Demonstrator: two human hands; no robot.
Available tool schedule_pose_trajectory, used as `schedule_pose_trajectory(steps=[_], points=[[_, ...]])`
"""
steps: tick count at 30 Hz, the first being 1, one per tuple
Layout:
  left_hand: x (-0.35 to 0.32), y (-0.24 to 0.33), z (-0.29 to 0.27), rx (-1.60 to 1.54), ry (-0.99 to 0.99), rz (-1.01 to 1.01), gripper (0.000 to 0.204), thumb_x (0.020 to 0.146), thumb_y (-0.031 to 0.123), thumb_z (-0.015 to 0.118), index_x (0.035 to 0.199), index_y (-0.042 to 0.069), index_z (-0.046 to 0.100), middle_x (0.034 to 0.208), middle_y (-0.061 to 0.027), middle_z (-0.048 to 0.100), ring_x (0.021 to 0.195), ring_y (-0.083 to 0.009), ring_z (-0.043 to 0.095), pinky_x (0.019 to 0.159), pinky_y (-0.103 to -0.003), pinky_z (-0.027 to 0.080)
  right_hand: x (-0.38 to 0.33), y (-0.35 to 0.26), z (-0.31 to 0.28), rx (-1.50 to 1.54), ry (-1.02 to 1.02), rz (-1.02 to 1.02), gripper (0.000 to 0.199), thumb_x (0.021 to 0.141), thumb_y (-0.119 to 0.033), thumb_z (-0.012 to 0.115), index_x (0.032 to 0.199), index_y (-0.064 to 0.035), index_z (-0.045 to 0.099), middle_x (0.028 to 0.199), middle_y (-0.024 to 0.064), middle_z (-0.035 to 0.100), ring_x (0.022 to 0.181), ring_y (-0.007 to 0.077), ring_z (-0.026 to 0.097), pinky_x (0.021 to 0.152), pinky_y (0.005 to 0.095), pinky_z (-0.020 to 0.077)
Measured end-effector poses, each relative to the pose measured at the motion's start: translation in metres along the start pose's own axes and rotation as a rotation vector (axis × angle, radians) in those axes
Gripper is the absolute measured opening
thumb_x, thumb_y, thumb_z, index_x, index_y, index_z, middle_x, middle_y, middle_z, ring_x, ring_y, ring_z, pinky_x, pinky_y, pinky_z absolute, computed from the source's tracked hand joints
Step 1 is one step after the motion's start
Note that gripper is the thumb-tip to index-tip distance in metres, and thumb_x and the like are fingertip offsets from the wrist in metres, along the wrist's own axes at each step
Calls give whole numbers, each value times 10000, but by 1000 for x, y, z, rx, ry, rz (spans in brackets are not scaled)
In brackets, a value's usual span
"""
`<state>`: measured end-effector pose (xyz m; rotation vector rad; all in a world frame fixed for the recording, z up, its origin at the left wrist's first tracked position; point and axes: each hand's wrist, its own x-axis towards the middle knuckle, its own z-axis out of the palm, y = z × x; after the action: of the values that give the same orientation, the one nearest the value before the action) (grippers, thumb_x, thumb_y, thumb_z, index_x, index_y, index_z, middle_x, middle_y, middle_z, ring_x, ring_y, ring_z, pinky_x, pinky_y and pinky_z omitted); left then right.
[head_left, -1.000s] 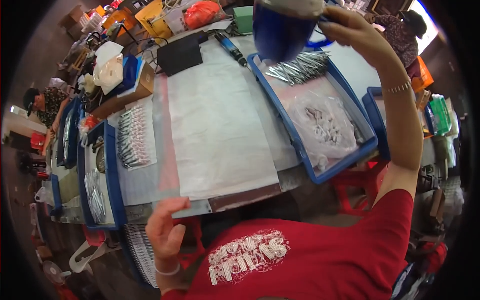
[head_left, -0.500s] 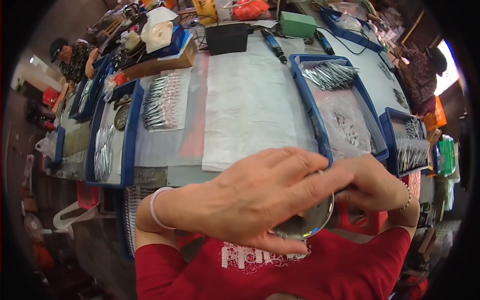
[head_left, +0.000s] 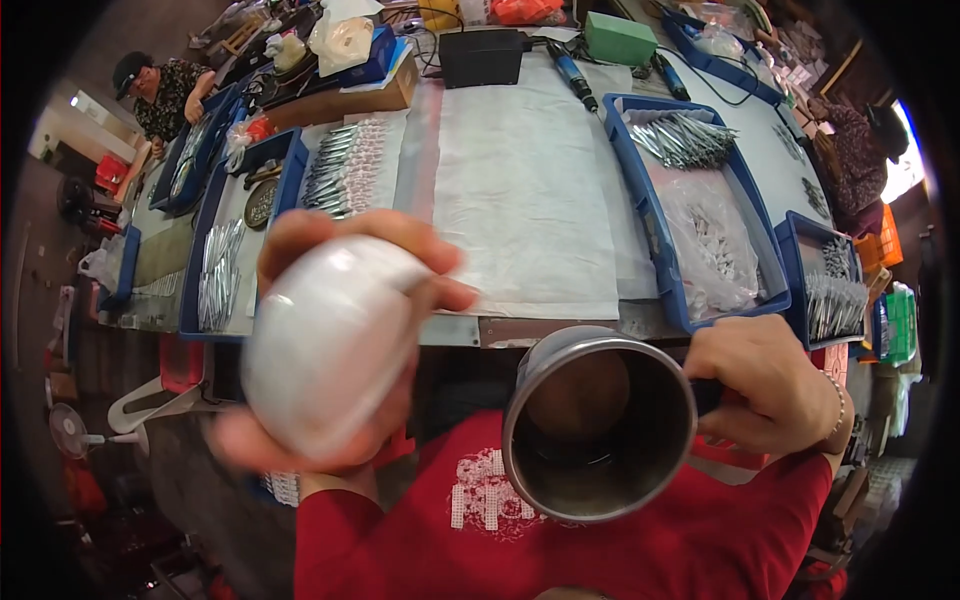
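Two hands up close: your left hand wraps a blurred white lid, hard to make out; your right hand grips the steel mug, handle hidden, below the table's near edge.

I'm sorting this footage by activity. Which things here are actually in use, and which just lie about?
In use:
- steel mug, open, held by the right hand
- white lid, blurred, in the left hand

Lying about:
- blue trays of metal parts
- white sheet on the table
- green box
- black box
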<state>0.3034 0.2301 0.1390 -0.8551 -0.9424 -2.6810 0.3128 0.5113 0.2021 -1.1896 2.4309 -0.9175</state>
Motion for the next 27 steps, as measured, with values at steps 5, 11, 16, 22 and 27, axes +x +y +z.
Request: schedule_pose_trajectory(steps=[5,11,16,22,27], points=[[-18,19,-23,-50,319,-97,867,841,716,372,1357,20,360,1269,-278,483,1120,-382,555,853,-500,524,-7,-24,-8,-102,171,-149,277,746,-293,729,770,-67,572,650,55,531,526,239,529,475,347,377],[-44,1,-47,-70,493,-295,782,879,677,332,1296,26,454,1178,-219,565,1088,-343,568,833,-456,517,-8,-48,-7,-154,361,-162,232,761,-249,714,770,-66,572,669,40,583,505,187,527,462,317,370],[-52,-11,-53,-67,502,-351,773,880,678,328,1289,35,458,1172,-192,577,1085,-324,570,824,-440,517,-3,-64,-3,-344,472,-141,322,728,-274,657,678,-47,435,559,70,498,467,156,403,465,332,369],[-59,-19,-55,-100,535,-363,776,875,679,339,1278,27,459,1172,-193,578,1086,-323,570,831,-432,512,-5,-80,-9,-443,480,-83,336,669,-194,733,711,-52,432,591,53,481,531,182,436,542,362,416],[-64,-30,-60,-731,438,-266,759,872,674,355,1277,42,467,1180,-188,577,1087,-323,569,838,-433,510,-7,-86,-28,-383,444,-148,273,671,-137,724,816,-58,506,668,69,538,532,164,457,528,324,420]])
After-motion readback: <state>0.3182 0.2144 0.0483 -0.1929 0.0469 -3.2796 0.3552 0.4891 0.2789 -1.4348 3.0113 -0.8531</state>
